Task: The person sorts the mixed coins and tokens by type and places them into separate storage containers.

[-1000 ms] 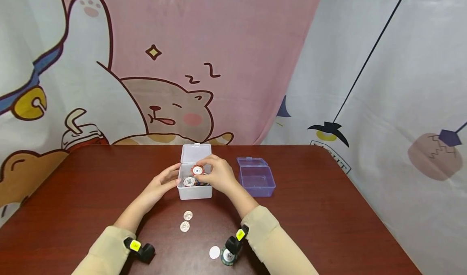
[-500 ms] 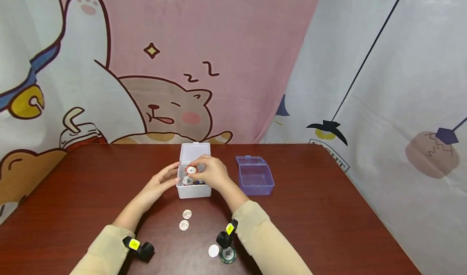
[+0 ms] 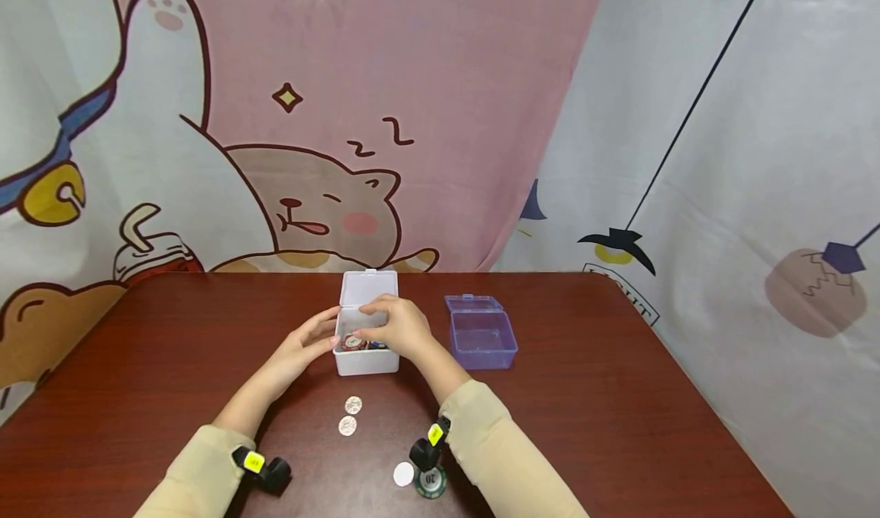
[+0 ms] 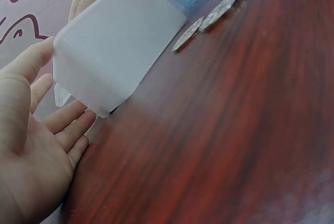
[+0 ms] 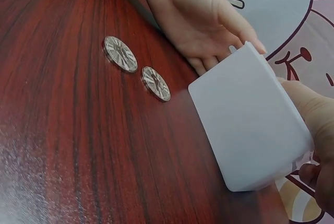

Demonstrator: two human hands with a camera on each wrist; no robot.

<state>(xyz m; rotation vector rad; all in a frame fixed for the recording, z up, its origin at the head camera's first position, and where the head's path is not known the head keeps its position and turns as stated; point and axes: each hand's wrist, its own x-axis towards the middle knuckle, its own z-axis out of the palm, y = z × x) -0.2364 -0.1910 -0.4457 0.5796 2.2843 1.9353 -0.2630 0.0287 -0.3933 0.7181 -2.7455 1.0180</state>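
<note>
A white plastic box [image 3: 367,362] stands with its lid raised, and poker chips lie inside. The red poker chip [image 3: 353,343] rests on top at the left of the box. My left hand [image 3: 300,352] stays against the box's left wall, fingers mostly straight, thumb at the front rim. In the left wrist view, the same hand [image 4: 34,145] lies along that wall, palm facing the camera. My right hand [image 3: 404,327] hovers over the box opening from the right, thumb and forefinger apart above the red chip. The wall hides part of the right hand [image 5: 321,145] in the right wrist view.
A translucent purple box [image 3: 483,350], lid raised, stands right of the white one. Two silvery coins [image 3: 354,405] lie in front of the white box. Nearer the front are a white disc [image 3: 403,474] and a green poker chip [image 3: 430,483] marked 20.
My right hand moved left across the box with the red poker chip, then let it go onto the chips inside. My left hand stayed at the box's side.
</note>
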